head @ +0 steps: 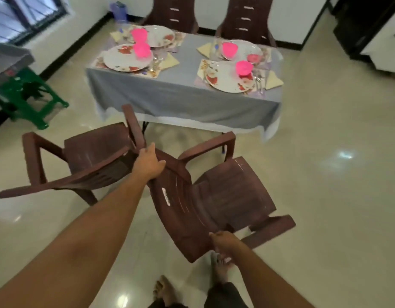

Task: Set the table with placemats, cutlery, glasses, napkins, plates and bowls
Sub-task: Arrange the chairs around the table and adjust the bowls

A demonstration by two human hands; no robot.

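On the bench (183, 94) four places look fully laid, so only seating seems left: our left hand (148, 163) and right hand (224, 241) each grasp the tilted chair (214, 196).

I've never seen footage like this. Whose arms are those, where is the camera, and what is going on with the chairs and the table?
No machine here: these are a person's own bare arms, filmed by a wide-angle camera worn on the head, looking forward and down. That is why you also see bare feet at the bottom edge.

The left hand grips the top of a brown plastic chair's backrest, and the right hand holds its lower edge; the chair looks tilted. A second brown chair stands beside it, to the left.

Beyond them is a table under a grey cloth. It carries four place settings: flowered plates, pink bowls, placemats, folded yellow napkins and cutlery. The picture is blurred, so finer details are unclear.
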